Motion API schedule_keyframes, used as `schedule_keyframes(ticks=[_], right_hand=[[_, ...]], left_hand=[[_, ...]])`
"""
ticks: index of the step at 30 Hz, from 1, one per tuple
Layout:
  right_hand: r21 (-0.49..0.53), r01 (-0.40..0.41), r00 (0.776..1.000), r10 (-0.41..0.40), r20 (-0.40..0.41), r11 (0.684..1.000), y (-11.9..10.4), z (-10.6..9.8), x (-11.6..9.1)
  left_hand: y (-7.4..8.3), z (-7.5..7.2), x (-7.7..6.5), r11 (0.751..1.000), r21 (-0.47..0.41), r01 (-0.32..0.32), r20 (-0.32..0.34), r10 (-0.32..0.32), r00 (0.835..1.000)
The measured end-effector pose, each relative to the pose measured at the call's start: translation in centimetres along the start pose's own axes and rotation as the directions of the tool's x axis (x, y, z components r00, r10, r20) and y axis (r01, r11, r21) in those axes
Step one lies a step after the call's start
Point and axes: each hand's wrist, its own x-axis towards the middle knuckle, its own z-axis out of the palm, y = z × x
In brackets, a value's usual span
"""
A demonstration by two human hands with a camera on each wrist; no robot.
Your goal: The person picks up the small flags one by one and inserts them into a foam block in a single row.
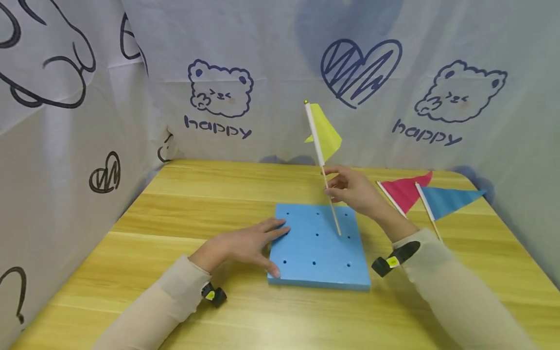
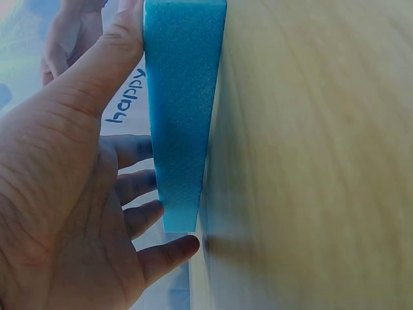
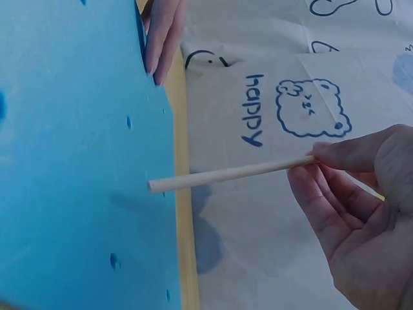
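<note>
A blue foam board (image 1: 302,248) with several small holes lies on the wooden table. My left hand (image 1: 249,245) rests on its left edge, fingers spread and fairly straight; the left wrist view shows the thumb and fingertips against the board's side (image 2: 184,116). Between thumb and fingertips my right hand (image 1: 352,189) pinches the wooden stick of a yellow flag (image 1: 325,133). The flag stands tilted above the board, its cloth at the top and a gold tip on the pole. In the right wrist view the stick's bare lower end (image 3: 155,186) hangs over the board's surface, outside the holes.
Right of my right hand, a red triangular flag (image 1: 404,192) and a blue triangular flag (image 1: 448,200) lie on the table (image 1: 210,194). White cloth (image 1: 280,97) with drawn bears and hearts hangs behind the table and along its left side.
</note>
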Motion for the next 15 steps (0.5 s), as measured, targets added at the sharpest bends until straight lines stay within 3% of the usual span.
schedule_keyframes(ticks=[15], right_hand=[[0.001,0.025,1.000,-0.025,0.003,1.000,-1.8,2.5,1.4]], left_hand=[[-0.5,0.6,0.2,1.000,-0.008,0.011,0.010,-0.011,1.000]])
